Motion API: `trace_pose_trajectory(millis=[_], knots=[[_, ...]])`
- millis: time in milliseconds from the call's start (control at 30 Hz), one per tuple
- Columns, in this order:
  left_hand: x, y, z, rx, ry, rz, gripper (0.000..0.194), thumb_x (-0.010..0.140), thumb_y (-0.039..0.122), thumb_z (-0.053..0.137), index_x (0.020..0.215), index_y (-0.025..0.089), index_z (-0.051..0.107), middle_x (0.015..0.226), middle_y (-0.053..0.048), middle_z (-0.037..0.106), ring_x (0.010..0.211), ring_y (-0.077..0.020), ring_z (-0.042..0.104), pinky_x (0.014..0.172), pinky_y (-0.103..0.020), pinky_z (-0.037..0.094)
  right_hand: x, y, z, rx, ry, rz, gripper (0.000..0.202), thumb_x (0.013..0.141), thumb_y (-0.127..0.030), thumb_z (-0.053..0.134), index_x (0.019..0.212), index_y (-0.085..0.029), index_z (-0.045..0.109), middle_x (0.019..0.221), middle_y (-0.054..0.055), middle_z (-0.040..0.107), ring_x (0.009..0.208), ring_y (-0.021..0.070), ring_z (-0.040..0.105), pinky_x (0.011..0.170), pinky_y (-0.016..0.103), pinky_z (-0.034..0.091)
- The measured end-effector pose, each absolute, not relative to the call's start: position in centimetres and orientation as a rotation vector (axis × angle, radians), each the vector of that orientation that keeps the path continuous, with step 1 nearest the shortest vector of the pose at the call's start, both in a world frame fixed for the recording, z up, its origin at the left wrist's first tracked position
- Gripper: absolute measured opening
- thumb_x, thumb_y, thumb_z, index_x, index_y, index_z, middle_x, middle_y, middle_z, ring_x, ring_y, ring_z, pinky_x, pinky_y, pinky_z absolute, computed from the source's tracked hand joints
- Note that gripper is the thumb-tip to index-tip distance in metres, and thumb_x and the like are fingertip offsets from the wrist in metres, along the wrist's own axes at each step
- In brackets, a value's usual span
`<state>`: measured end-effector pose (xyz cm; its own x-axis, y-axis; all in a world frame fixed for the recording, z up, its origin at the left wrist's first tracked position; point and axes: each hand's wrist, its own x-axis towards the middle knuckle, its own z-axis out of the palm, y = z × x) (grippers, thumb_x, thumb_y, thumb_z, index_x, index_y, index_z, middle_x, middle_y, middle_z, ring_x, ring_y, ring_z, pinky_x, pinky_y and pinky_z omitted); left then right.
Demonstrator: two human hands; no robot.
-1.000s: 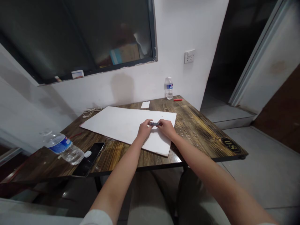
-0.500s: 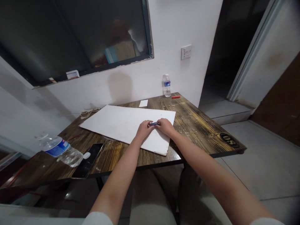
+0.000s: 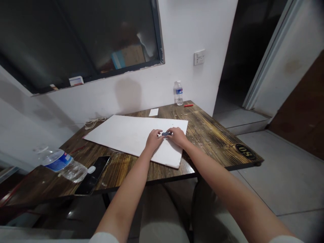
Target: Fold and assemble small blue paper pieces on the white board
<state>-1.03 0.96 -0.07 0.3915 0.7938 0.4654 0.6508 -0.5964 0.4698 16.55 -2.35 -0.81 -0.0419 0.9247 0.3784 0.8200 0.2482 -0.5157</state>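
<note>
A small dark blue-grey object [image 3: 166, 133], too small to name, is between my two hands above the white board [image 3: 126, 130]. My right hand [image 3: 178, 137] is closed, with thumb and fingers pinching the object's right end. On the other side, my left hand [image 3: 153, 140] has its thumb and fingers parted close to the left end. Whether its fingertips still touch the object is hard to see. The board lies flat on the dark wooden table [image 3: 212, 138] beneath both hands.
At the left, a large water bottle [image 3: 59, 162] lies tilted near a black phone [image 3: 93, 175] and a white round cap [image 3: 91, 169]. Toward the wall are a cable [image 3: 94, 122], a white card [image 3: 153, 112], a small bottle [image 3: 179, 93] and a red pen [image 3: 188, 105].
The fingers of my left hand have spread apart at the object's left end. My right hand keeps its pinch. The whole view has shifted slightly.
</note>
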Motion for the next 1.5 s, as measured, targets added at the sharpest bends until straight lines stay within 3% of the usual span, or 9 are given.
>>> trace_pose_trajectory(millis=[200,300,400,500,633,867,1067,1500], knots=[[-1.0,1.0,-0.3,2.407,1.268,0.948,0.031,0.077,0.014,0.068,0.107,0.019,0.065,0.099,-0.004,0.063,0.081,-0.0141,0.060,0.082,-0.031,0.051,16.6,-2.3,-1.1,-1.544,-1.866,0.246,0.023,0.084,-0.023,0.066,0.107,-0.022,0.069,0.101,0.005,0.070,0.096,0.0217,0.056,0.082,0.029,0.039],[-1.0,0.8,-0.2,2.378,1.239,0.959,0.036,0.077,0.013,0.067,0.112,0.021,0.064,0.104,-0.005,0.063,0.085,-0.0146,0.061,0.085,-0.032,0.051,16.5,-2.5,-1.0,-1.498,-1.850,0.271,0.033,0.085,-0.019,0.063,0.117,-0.025,0.065,0.100,0.004,0.070,0.094,0.0204,0.058,0.080,0.028,0.040],[-1.0,0.8,-0.1,2.388,1.215,0.936,0.029,0.077,0.012,0.065,0.105,0.018,0.066,0.103,-0.005,0.065,0.087,-0.0155,0.061,0.085,-0.031,0.051,16.6,-2.9,-0.7,-1.432,-1.908,0.252,0.040,0.086,-0.018,0.061,0.126,-0.027,0.062,0.100,0.004,0.070,0.093,0.0191,0.060,0.082,0.027,0.041],[-1.0,0.8,-0.2,2.420,1.218,0.914,0.023,0.078,0.013,0.064,0.100,0.018,0.067,0.098,-0.005,0.065,0.088,-0.0165,0.061,0.085,-0.032,0.050,16.7,-3.2,-0.3,-1.425,-1.973,0.209,0.029,0.088,-0.019,0.060,0.115,-0.025,0.070,0.099,0.005,0.071,0.093,0.0183,0.061,0.083,0.026,0.041],[-1.0,0.8,-0.2,2.409,1.226,0.925,0.031,0.078,0.015,0.066,0.109,0.018,0.066,0.103,-0.006,0.065,0.090,-0.0168,0.061,0.086,-0.031,0.049,16.9,-3.4,0.1,-1.471,-1.989,0.196,0.020,0.088,-0.022,0.062,0.103,-0.022,0.074,0.097,0.006,0.073,0.089,0.0180,0.062,0.083,0.026,0.041],[-1.1,0.7,0.0,2.411,1.444,0.888,0.028,0.081,0.023,0.066,0.109,0.018,0.069,0.087,-0.004,0.063,0.084,-0.0183,0.059,0.080,-0.031,0.047,17.0,-3.3,-0.1,-1.484,-1.964,0.229,0.040,0.084,-0.022,0.068,0.124,-0.023,0.065,0.098,0.005,0.072,0.087,0.0172,0.061,0.080,0.025,0.042],[-1.1,0.5,0.2,2.487,1.378,0.756,0.019,0.083,0.028,0.064,0.099,0.021,0.072,0.084,-0.003,0.066,0.080,-0.0178,0.059,0.073,-0.029,0.045,17.0,-3.2,-0.2,-1.554,-1.985,0.167,0.019,0.086,-0.027,0.066,0.102,-0.022,0.074,0.093,0.007,0.071,0.093,0.0201,0.058,0.079,0.027,0.040],[-0.9,0.4,0.0,2.429,1.329,0.759,0.036,0.082,0.027,0.065,0.116,0.018,0.065,0.088,-0.004,0.067,0.081,-0.0181,0.061,0.074,-0.029,0.047,17.1,-3.4,0.0,-1.616,-1.972,0.167,0.021,0.086,-0.031,0.065,0.105,-0.022,0.071,0.090,0.005,0.071,0.088,0.0196,0.060,0.072,0.026,0.038]])
